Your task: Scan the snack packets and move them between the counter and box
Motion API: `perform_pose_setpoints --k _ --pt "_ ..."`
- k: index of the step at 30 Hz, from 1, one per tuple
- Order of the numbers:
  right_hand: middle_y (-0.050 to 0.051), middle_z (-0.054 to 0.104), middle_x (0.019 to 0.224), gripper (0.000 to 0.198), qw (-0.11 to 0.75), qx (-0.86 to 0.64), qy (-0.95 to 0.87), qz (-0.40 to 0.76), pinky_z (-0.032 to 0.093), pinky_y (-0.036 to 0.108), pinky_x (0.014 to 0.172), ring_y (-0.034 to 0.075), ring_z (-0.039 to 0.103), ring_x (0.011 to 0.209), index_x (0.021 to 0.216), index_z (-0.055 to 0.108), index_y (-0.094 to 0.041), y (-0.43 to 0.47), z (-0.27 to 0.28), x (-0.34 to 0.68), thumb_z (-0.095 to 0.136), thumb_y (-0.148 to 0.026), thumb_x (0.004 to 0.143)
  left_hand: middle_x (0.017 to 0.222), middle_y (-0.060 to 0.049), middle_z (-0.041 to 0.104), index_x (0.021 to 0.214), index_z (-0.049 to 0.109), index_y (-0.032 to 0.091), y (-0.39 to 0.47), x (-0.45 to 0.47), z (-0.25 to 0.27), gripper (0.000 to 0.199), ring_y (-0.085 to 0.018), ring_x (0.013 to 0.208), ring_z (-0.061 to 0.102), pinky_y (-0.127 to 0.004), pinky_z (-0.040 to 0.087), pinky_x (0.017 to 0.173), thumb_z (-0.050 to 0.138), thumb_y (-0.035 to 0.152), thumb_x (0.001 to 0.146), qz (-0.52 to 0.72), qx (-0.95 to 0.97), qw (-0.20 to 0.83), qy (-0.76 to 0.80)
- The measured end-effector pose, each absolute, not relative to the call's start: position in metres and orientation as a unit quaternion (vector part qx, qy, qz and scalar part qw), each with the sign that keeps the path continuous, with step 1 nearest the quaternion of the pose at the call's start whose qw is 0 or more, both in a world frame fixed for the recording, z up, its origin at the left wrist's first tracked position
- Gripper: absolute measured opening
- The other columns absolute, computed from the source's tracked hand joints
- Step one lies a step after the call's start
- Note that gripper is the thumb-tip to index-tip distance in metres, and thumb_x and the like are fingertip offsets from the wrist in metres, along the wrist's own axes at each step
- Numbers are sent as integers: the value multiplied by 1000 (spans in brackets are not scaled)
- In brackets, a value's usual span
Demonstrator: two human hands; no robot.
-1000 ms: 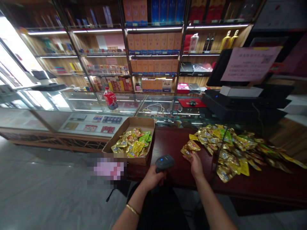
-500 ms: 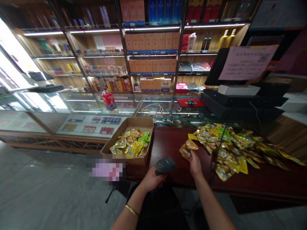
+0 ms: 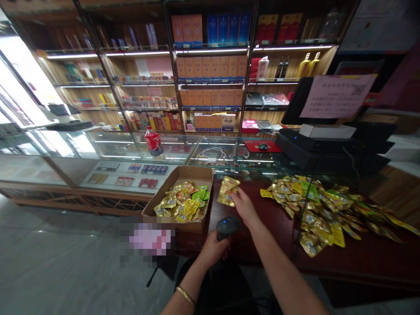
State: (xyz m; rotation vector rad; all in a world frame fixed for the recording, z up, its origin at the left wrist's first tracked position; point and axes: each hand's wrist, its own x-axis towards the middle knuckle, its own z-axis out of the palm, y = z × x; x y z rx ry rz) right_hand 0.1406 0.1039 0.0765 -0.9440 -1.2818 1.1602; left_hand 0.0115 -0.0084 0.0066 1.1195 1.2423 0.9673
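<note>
My left hand [image 3: 215,250] is wrapped round the handle of a dark barcode scanner [image 3: 229,226], held low over the counter's front edge with a small blue light on its top. In my right hand [image 3: 244,205] is a gold foil snack packet [image 3: 227,191], pinched at its right side just beyond the scanner. A cardboard box [image 3: 196,226] at the left of the counter holds several gold, yellow and green packets [image 3: 183,201]. Over to the right, a loose pile of similar packets [image 3: 311,210] lies spread on the dark red wooden counter [image 3: 259,236].
Behind the counter a glass display case [image 3: 177,148] carries a red-labelled bottle [image 3: 153,142], a white cable [image 3: 211,154] and a mouse [image 3: 263,147] on a red mat. A monitor with a paper sign [image 3: 337,98] stands at the right. Stocked shelves [image 3: 210,83] line the wall.
My right hand has moved left with the gold packet, from beside the pile towards the box, and lifted it. The scanner stays in my left hand, and its blue light now shows.
</note>
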Motion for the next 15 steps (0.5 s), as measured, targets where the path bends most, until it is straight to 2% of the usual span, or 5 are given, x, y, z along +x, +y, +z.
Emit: perform_pose_setpoints --k 2,6,8,11,15 --pt "3 79 115 46 497 -387 -621 466 56 39 95 24 73 109 133 66 -28 122 101 113 56 -50 95 51 2 59 73 59 17 -9 10 7 22 -10 36 50 -20 37 37 67 37 72 413 482 565 527" --pt "8 71 137 47 371 -540 -690 308 47 42 110 23 64 128 144 59 -26 155 113 118 48 -40 100 48 2 56 66 58 18 -9 9 8 27 -10 36 49 -20 36 37 67 42 73 411 488 568 520" --pt "16 53 156 54 347 -606 -668 256 28 56 122 31 42 148 149 54 -18 162 102 150 50 -35 98 48 2 55 64 58 18 -9 8 9 32 -10 36 49 -21 35 37 69 46 73 410 488 569 519" --pt "27 32 166 63 300 -703 -617 188 3 74 120 41 10 159 154 44 -5 161 77 207 47 -33 97 49 1 56 64 59 17 -8 7 9 32 -11 37 50 -21 36 38 68 47 74 406 492 571 516" --pt "24 40 163 57 190 -743 -636 82 -4 71 121 37 16 159 151 51 -8 143 40 246 42 -29 98 50 0 57 66 59 17 -8 6 8 31 -11 37 50 -21 36 38 68 45 74 413 482 578 512"
